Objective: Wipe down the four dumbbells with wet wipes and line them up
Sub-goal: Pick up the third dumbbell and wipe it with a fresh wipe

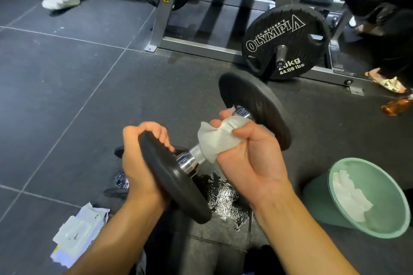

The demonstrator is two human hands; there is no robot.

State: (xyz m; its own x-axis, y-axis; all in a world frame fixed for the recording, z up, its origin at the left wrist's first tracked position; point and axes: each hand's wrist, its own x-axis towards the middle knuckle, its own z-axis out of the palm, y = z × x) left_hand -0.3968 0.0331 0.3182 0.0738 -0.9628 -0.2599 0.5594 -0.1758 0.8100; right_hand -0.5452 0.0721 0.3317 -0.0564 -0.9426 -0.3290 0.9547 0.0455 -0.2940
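Fingers (224, 116) of R hand (250, 158) curl round the wet wipe (214, 138), which is wrapped on the knurled handle of the dumbbell (190, 163); thumb clamps from the near side. L hand (143, 163) grips the rim of the near plate, its fingers (161, 138) hooked over the edge. So the dumbbell is held up off the floor (67, 96), tilted, w/ the far plate higher & further from the person.

Progress, my read: mid-task, at the handle-wiping step on this one. Only one other dumbbell (117, 192) shows, lying on the floor behind the L hand & mostly hidden; can't tell if it's been cleaned. Remaining two not in view and no row visible, so the lining-up is prob. all left to do. Floor under the held one has a wet patch (225, 194).

Containers: green bin (317, 205) at R, open top, w/ crumpled white wipes (348, 196) inside, which suggests some wiping is already done. Also a wipes pack (76, 232) on the floor at lower L; can't tell how much is in it.
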